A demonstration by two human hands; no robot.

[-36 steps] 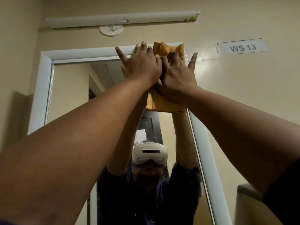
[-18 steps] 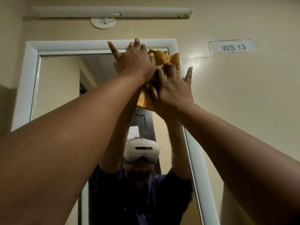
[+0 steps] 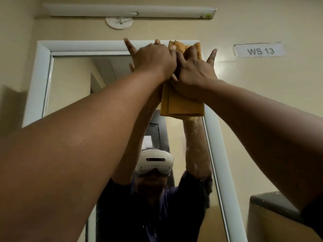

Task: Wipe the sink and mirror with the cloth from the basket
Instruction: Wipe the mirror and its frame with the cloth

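Observation:
A folded orange-brown cloth [image 3: 182, 103] is pressed flat against the top right corner of the mirror [image 3: 73, 88], which has a white frame [image 3: 42, 70]. My right hand [image 3: 194, 70] lies spread on the cloth with fingers apart. My left hand [image 3: 153, 58] sits beside it, overlapping its fingers and pressing on the cloth's upper left part. Both arms reach up high. The mirror reflects a person with raised arms and a white headset. The sink is out of view.
A tube light [image 3: 129, 12] and a round ceiling rose [image 3: 119, 22] hang on the wall above the mirror. A label reading WS 13 [image 3: 259, 50] is stuck to the right. A dark-topped ledge [image 3: 272, 205] juts out at the lower right.
Both hands and the cloth dipped slightly down the mirror half a second ago, then rose back to the top right corner of the frame.

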